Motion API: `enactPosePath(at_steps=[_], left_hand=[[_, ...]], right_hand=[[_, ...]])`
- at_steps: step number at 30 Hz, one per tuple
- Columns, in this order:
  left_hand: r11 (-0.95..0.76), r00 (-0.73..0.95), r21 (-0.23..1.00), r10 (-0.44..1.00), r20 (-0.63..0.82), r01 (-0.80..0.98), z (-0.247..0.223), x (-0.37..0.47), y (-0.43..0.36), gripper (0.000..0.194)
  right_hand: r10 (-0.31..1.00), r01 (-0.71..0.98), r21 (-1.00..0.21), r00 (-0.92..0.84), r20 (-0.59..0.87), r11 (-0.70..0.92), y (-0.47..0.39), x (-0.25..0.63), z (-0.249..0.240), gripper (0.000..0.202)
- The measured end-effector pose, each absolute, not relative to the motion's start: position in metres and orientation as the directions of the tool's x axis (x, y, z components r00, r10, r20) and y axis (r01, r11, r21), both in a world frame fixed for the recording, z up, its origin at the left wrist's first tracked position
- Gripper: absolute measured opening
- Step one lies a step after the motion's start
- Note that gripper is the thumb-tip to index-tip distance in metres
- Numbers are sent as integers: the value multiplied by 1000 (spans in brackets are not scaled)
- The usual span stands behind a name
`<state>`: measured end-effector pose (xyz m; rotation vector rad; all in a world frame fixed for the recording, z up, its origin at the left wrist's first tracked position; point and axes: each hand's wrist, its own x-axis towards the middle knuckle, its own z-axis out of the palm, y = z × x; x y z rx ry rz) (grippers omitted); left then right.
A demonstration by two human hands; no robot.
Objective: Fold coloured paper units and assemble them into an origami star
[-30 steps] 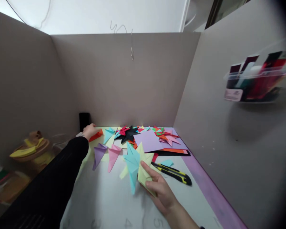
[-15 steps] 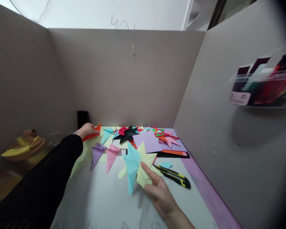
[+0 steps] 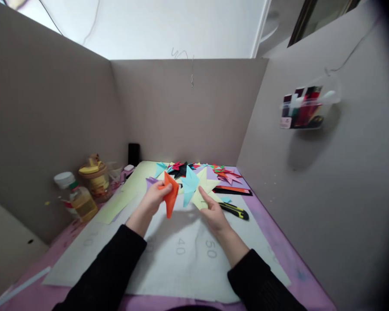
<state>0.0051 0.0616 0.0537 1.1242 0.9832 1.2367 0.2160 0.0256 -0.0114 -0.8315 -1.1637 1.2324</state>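
Note:
My left hand (image 3: 156,196) is closed on a folded orange paper piece (image 3: 171,194), its pointed end hanging down. In my right hand (image 3: 214,214), between thumb and fingers, is a partly assembled paper star (image 3: 205,185) with pale yellow points and a light blue piece (image 3: 189,183) joined at its left side. The orange piece is held just left of the blue one, with a small gap between them. A purple folded piece (image 3: 151,181) shows partly behind my left hand. A black and yellow utility knife (image 3: 235,210) lies on the table right of the star.
Finished paper stars, among them a black one (image 3: 180,170) and a pink one (image 3: 231,176), lie at the back. A numbered white sheet (image 3: 168,276) covers much of the table. At left stand a bottle (image 3: 81,201) and a yellow-lidded jar (image 3: 94,177). Grey panels (image 3: 188,116) enclose the table.
My left hand has picked up the orange piece from the back left and brought it to the middle, close to the star. My right hand still holds the star. The view has shifted.

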Motion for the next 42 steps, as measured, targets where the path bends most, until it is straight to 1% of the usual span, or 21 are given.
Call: enactPosePath(at_steps=[3, 6, 13, 17, 21, 23, 27, 31, 34, 36, 39, 42], left_hand=[[36, 124, 970, 992, -6, -239, 25, 8, 50, 43], [63, 128, 964, 991, -31, -257, 13, 3, 50, 44], [35, 109, 965, 994, -7, -259, 7, -7, 54, 46], [47, 94, 962, 995, -22, -267, 8, -5, 52, 46], [36, 27, 964, 999, -30, -263, 12, -3, 49, 56], [30, 8, 968, 1000, -29, -250, 12, -4, 50, 58], [38, 37, 973, 999, -30, -228, 11, -8, 53, 51], [53, 71, 967, 997, -37, -248, 11, -9, 53, 44], [75, 135, 958, 990, -39, -278, 10, -9, 52, 43], [92, 166, 959, 985, -48, -268, 9, -8, 52, 42], [103, 180, 969, 982, -62, -225, 6, -7, 53, 38], [72, 185, 970, 982, -29, -231, 4, -5, 53, 40]], right_hand=[[961, -170, -958, -119, 251, 229, 23, 215, -11, 74], [942, -91, -957, -171, 289, 277, 19, 214, -8, 71], [921, -6, -949, -238, 309, 316, 11, 213, 2, 71], [902, 25, -937, -280, 329, 350, 10, 211, 0, 72], [900, 57, -928, -274, 339, 367, 12, 212, -2, 72], [897, 62, -924, -272, 348, 377, 13, 213, -2, 71], [894, 59, -923, -279, 351, 380, 15, 215, -2, 70], [890, 77, -917, -286, 356, 391, 15, 214, -3, 71], [888, 79, -914, -282, 363, 399, 15, 214, -2, 72], [887, 77, -914, -288, 362, 398, 14, 214, -2, 71], [883, 88, -914, -311, 352, 396, 13, 214, -2, 71], [879, 89, -915, -329, 346, 393, 12, 212, -5, 70]])
